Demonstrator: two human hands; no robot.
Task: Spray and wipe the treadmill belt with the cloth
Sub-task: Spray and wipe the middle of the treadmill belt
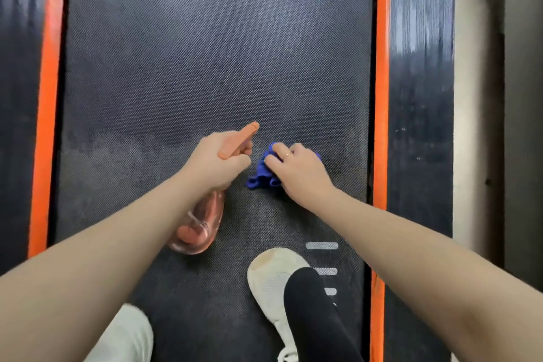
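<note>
Head view: left hand curled round pink translucent spray bottle, orange nozzle pointing forward. Right hand gripping crumpled blue cloth, pressed on dark textured treadmill belt. Patchy marks around cloth. White shoe behind on belt.

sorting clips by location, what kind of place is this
Probably a gym or home workout room: a treadmill belt with orange side strips, and a sneaker standing on it.

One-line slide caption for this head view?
Standing on the treadmill belt, the person's left hand grips an orange spray bottle while the right hand presses a blue cloth onto it.
</note>
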